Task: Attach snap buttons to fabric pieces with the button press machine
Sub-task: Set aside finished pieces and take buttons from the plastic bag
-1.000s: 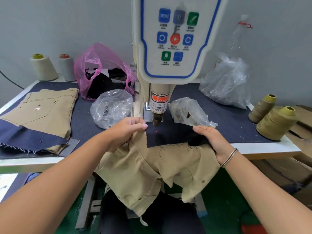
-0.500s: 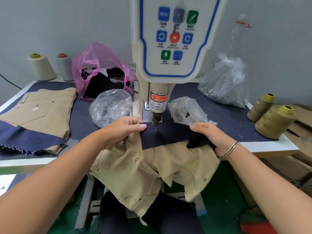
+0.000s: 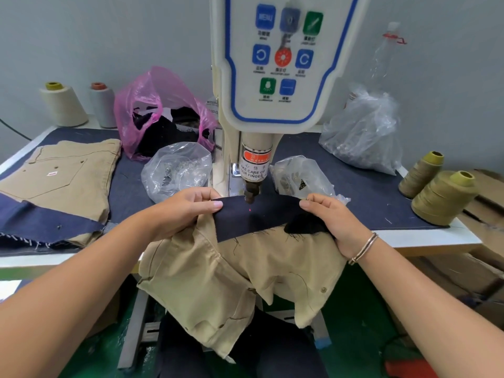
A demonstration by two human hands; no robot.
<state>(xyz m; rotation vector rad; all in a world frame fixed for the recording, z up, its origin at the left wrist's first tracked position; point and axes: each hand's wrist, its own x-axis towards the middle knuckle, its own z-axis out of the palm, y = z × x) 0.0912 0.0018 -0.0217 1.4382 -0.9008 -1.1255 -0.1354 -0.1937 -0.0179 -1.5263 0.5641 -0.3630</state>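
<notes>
Both hands, the left hand (image 3: 188,208) and right hand (image 3: 331,219), pinched the navy fabric piece (image 3: 253,219) taut under the press head (image 3: 251,192) (red dot near the die); any slack could misplace the snap, or fingertips might get caught.

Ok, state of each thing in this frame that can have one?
Left hand: pinches the dark waistband's left end.
Right hand: pinches its right end.
Waistband: stretched flat under the press head.
Press head: raised just above the cloth.
Laser dot: lit, on the waistband.
Pink bag: open.
</notes>
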